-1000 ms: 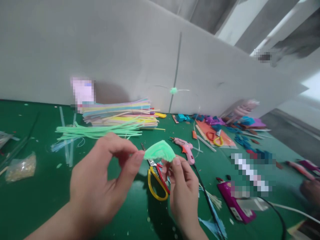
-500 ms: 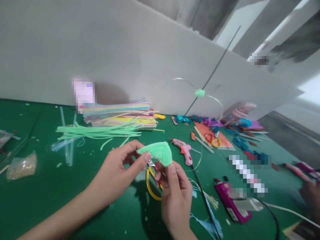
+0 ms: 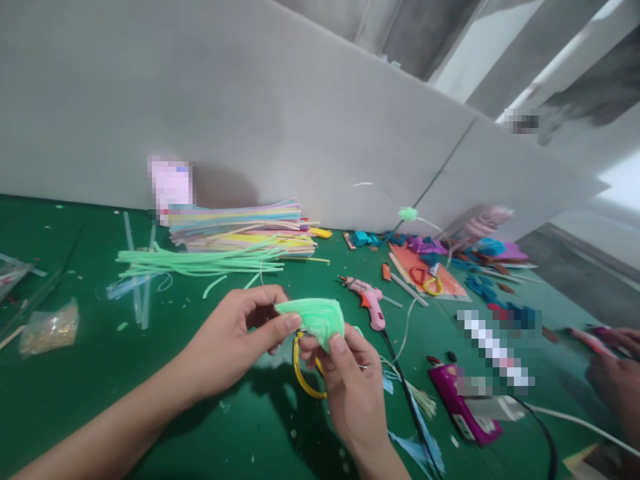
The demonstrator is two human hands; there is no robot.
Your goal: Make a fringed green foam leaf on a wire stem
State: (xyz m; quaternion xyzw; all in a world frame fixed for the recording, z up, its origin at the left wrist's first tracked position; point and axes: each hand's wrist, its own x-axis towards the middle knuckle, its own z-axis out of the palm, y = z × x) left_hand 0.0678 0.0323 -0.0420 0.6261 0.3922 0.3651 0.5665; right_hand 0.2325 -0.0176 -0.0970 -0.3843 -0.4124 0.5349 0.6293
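A light green fuzzy piece point(image 3: 320, 315), bent from pipe cleaners into a leaf-like shape, is stretched between my two hands. My left hand point(image 3: 260, 327) pinches its left end between thumb and fingers. Its lower right side is gripped by my right hand point(image 3: 350, 373), thumb in front. A thin pale wire curves out near my hands toward a dark rod point(image 3: 445, 167) with a green fuzzy tuft point(image 3: 408, 213) on it. Yellow-handled scissors point(image 3: 300, 373) show just beneath the hands, partly hidden by them.
Green pipe cleaners point(image 3: 200, 260) and a multicoloured bundle point(image 3: 240, 223) lie by the grey board point(image 3: 250, 100). A pink glue gun point(image 3: 367, 300) lies right of centre, its black cord running forward. Farther right are a magenta device point(image 3: 460, 407) and another person's hand point(image 3: 617, 380).
Both hands have sunk slightly with the green piece, which has tilted a little. The rod and its tuft have shifted down and right. The other person's hand shows more at the right.
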